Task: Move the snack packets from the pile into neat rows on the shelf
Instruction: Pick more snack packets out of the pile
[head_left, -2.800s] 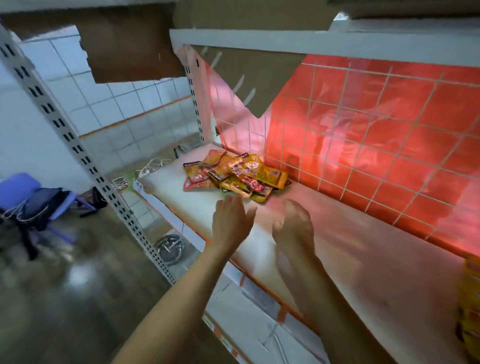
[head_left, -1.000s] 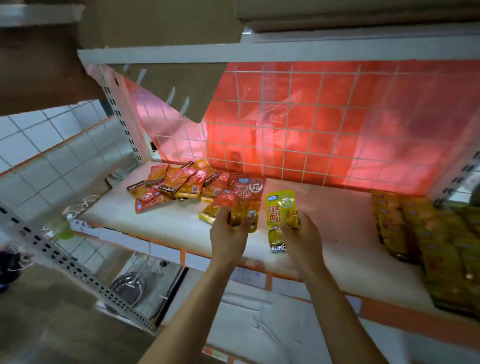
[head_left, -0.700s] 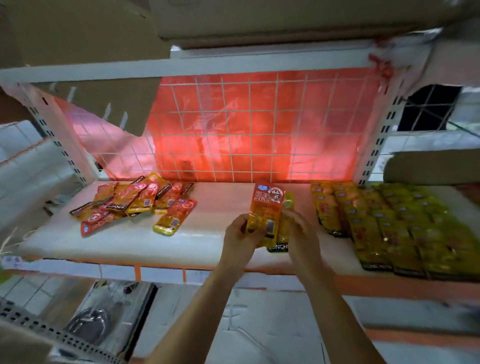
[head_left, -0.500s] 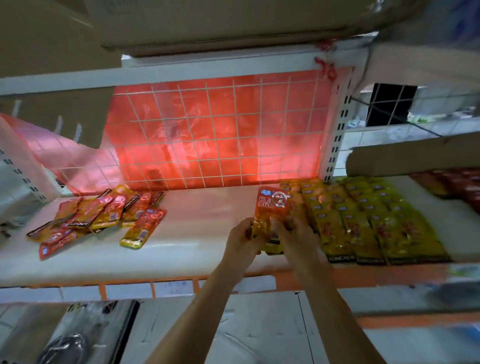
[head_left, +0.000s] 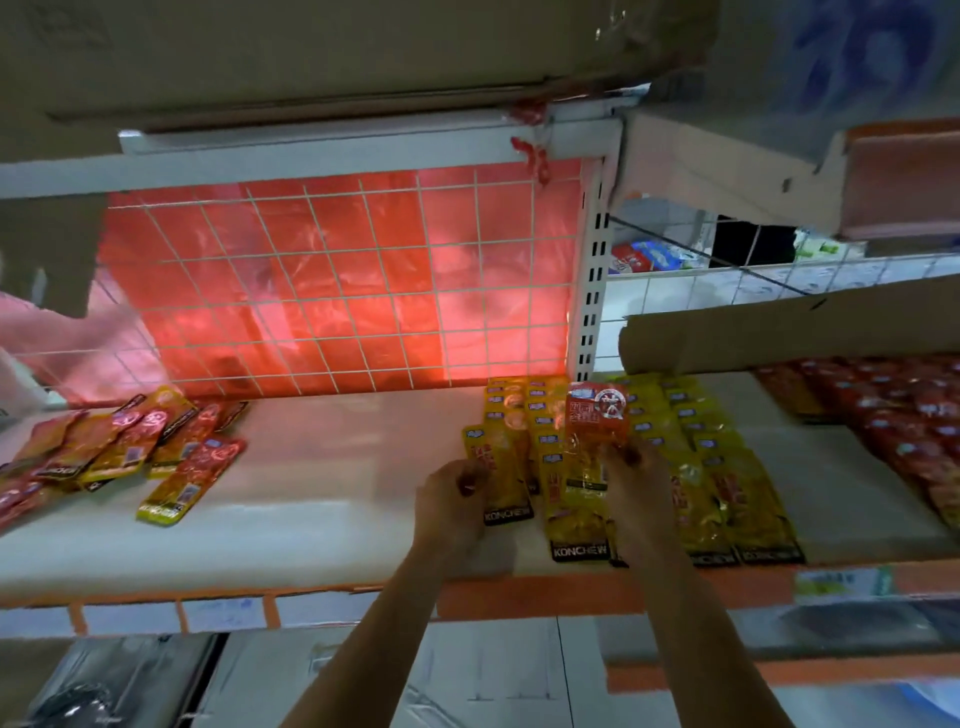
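A loose pile of orange, red and yellow snack packets (head_left: 119, 452) lies at the left of the white shelf (head_left: 322, 499). Rows of yellow packets (head_left: 691, 457) lie flat at the shelf's right. My left hand (head_left: 449, 501) grips a yellow packet (head_left: 498, 467) and holds it low over the shelf at the left edge of the rows. My right hand (head_left: 631, 486) pinches an orange packet (head_left: 595, 421) by its lower end and holds it upright above the yellow rows.
A red wire-grid back panel (head_left: 332, 280) closes the shelf behind. A perforated white upright (head_left: 592, 291) stands at the right rear. Red packets (head_left: 893, 415) fill the neighbouring shelf to the right. Cardboard boxes (head_left: 311, 52) sit overhead. An orange rail (head_left: 519, 597) edges the shelf front.
Both hands took packets from the pile and carried them right to the rows. The packets, held together half a second ago, are now split: yellow in the left hand, orange in the right.
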